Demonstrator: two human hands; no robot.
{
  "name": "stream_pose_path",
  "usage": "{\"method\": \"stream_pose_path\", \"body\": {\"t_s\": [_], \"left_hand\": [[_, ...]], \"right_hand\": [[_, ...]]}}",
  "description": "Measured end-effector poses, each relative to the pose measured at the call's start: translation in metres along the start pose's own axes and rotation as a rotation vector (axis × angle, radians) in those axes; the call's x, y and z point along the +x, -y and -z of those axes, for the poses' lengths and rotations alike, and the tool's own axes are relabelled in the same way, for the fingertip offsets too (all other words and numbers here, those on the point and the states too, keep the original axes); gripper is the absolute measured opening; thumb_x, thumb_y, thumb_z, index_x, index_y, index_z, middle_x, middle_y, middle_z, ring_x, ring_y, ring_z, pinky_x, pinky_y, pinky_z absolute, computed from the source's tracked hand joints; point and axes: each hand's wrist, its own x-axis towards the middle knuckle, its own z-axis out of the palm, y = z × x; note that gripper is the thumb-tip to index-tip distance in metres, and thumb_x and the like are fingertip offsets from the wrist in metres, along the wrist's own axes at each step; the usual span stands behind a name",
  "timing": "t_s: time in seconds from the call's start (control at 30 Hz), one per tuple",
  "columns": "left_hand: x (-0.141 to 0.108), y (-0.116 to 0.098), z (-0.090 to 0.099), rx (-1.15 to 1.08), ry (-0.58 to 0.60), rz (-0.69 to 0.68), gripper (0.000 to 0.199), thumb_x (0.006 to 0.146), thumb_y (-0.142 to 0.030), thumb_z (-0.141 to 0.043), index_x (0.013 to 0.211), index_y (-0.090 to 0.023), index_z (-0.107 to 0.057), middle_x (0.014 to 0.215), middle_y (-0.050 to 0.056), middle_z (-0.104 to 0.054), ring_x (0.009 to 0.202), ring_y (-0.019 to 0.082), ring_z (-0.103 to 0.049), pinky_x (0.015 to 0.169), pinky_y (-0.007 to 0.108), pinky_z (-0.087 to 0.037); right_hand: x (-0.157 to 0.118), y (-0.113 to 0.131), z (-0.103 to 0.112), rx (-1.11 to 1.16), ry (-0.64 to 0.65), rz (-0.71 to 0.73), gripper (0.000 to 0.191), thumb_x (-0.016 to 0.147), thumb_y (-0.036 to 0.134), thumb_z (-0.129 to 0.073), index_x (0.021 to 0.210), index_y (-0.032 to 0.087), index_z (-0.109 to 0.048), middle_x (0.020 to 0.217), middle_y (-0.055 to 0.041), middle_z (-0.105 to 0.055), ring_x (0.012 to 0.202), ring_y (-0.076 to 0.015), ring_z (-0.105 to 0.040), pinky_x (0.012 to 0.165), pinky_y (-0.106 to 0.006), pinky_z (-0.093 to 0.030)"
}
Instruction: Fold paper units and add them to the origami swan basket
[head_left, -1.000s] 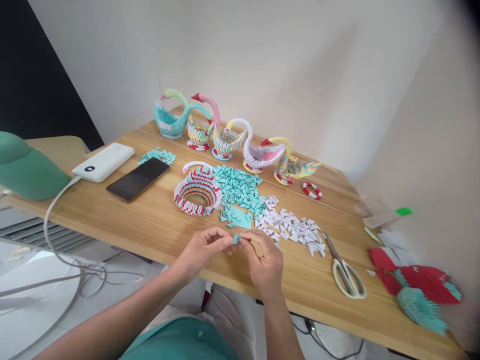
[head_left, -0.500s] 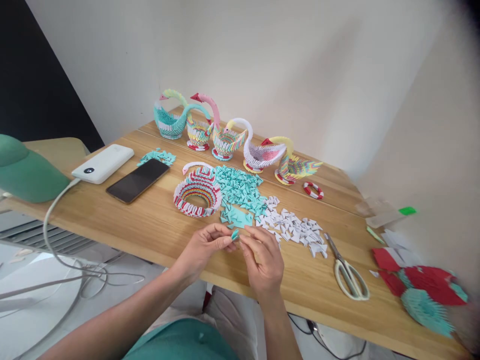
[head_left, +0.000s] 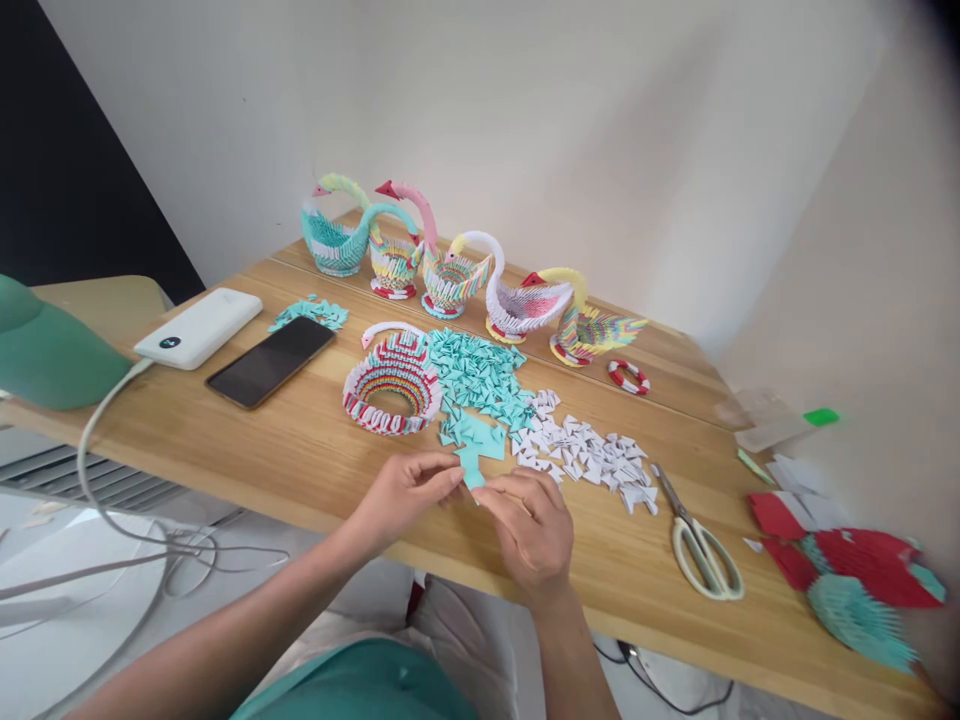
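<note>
Between my hands is a small turquoise paper slip [head_left: 470,467], opened out flat with a crease. My left hand [head_left: 411,494] pinches its left edge with thumb and forefinger. At the lower right corner, my right hand [head_left: 537,528] grips the same slip, its other fingers curled. Just beyond lie turquoise paper sheets [head_left: 489,440] and a heap of folded turquoise paper triangles [head_left: 478,375]. White folded triangles [head_left: 589,450] spread to the right. Left of the heap stands a round red-and-white paper basket [head_left: 394,390], with a curved white neck piece [head_left: 390,328] behind it.
Several paper swans [head_left: 525,305] line the back, beside a red-and-white ring [head_left: 628,377]. Scissors [head_left: 701,550] lie right, near red paper [head_left: 862,565]. A phone [head_left: 271,362], a power bank [head_left: 199,328] with a cable and a small turquoise pile [head_left: 309,313] are left.
The turquoise paper was a small folded piece between my fingertips; now it is spread out into a flat slip. My right hand has shifted slightly down and to the right.
</note>
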Motion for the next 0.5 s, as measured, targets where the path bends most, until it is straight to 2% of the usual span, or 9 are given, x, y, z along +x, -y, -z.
{"method": "stream_pose_path", "body": {"t_s": [0.1,0.27,0.4,0.5], "left_hand": [[0.003,0.002,0.001,0.102,0.041,-0.004,0.031,0.075,-0.042,-0.068,0.064,-0.014,-0.067,0.059,0.001,-0.062,0.054,0.011,-0.052,0.055,0.021,-0.042],[0.001,0.011,0.0,0.189,0.002,-0.062,0.032,0.081,-0.042,-0.062,0.065,-0.014,-0.065,0.059,0.0,-0.059,0.055,0.012,-0.049,0.054,0.022,-0.038],[-0.005,0.01,-0.003,0.341,-0.043,-0.198,0.034,0.086,-0.037,-0.057,0.061,-0.015,-0.063,0.056,-0.002,-0.051,0.057,0.012,-0.044,0.056,0.022,-0.032],[-0.009,0.005,-0.003,0.416,-0.039,-0.225,0.036,0.087,-0.035,-0.056,0.058,-0.015,-0.06,0.055,-0.001,-0.048,0.057,0.012,-0.043,0.055,0.023,-0.029]], "right_hand": [[-0.004,-0.004,0.0,-0.01,0.025,-0.004,0.028,0.087,0.004,-0.055,0.096,0.026,-0.071,0.083,-0.0036,-0.071,0.081,-0.018,-0.061,0.074,-0.033,-0.053],[-0.012,-0.009,-0.003,0.032,0.041,-0.106,0.026,0.087,0.008,-0.059,0.097,0.028,-0.071,0.095,-0.0047,-0.072,0.092,-0.0207,-0.063,0.08,-0.039,-0.054],[-0.014,-0.006,-0.005,0.185,0.024,-0.298,0.016,0.086,0.011,-0.064,0.092,0.025,-0.07,0.093,-0.005,-0.072,0.092,-0.0201,-0.065,0.082,-0.037,-0.053],[-0.013,-0.003,-0.006,0.296,0.043,-0.484,0.012,0.086,0.013,-0.064,0.089,0.023,-0.069,0.09,-0.0034,-0.072,0.087,-0.0177,-0.067,0.079,-0.032,-0.053]]}}
